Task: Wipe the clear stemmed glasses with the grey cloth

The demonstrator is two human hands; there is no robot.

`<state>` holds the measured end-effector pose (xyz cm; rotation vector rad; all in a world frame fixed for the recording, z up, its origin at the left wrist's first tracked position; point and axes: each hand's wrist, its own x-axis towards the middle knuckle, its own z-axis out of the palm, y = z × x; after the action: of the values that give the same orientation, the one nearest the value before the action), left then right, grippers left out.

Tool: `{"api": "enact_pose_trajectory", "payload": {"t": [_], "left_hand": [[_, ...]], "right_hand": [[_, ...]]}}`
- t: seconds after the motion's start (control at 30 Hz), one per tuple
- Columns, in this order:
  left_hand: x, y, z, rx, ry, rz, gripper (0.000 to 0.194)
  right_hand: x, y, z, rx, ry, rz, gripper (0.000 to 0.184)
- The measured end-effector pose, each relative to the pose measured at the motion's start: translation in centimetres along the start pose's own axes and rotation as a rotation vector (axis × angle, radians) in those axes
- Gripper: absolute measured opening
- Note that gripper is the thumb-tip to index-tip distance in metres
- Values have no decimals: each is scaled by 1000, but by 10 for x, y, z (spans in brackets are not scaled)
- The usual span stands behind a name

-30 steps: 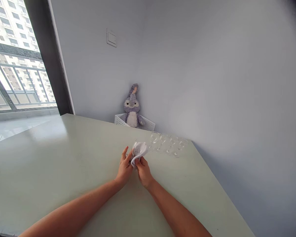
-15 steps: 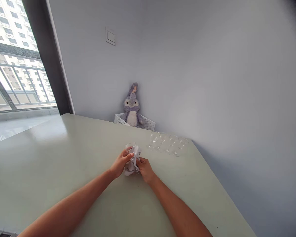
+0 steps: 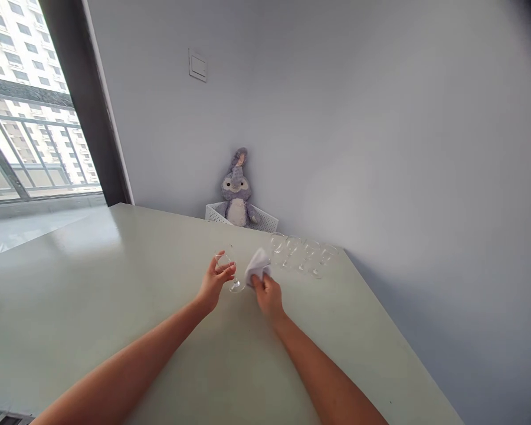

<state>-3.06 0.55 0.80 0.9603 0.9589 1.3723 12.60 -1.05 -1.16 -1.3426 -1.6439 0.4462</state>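
Observation:
My left hand (image 3: 215,284) is closed round the bowl of a clear stemmed glass (image 3: 227,265), whose foot stands on the pale green table (image 3: 115,283). My right hand (image 3: 268,293), just to the right of the glass, pinches a small white cloth (image 3: 257,263). The cloth is off the glass, a short gap between them. Behind the cloth, several more clear stemmed glasses (image 3: 301,255) stand in a row near the wall.
A grey plush rabbit (image 3: 236,190) sits in a white perforated basket (image 3: 268,223) in the corner beyond the table. The table's right edge runs diagonally along the wall. A large window (image 3: 22,118) is at left, a wall switch (image 3: 197,65) above.
Both hands were together, the cloth wrapped over the glass. Now they have parted: the right hand has drawn the cloth away to the right and the left hand holds the bare glass upright.

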Motion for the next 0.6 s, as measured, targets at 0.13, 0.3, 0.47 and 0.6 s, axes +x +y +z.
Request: {"api": "enact_pose_trajectory", "payload": {"t": [0.13,0.3,0.47,0.6], "left_hand": [[-10,1,7,-150,19,-45,68],[-24,5,17,-145,-125,33,68],[-24,6,19,-153,-234,89,69],[-24,7,19,-161,-215,149,71]], "right_hand": [[-12,-8,15,-362,-137,-345,36],[-8,-7,13,-136,-138,-122,26],[0,-10,1,423,-147,128,26],[-1,-16,6,829,-212,304,35]]}}
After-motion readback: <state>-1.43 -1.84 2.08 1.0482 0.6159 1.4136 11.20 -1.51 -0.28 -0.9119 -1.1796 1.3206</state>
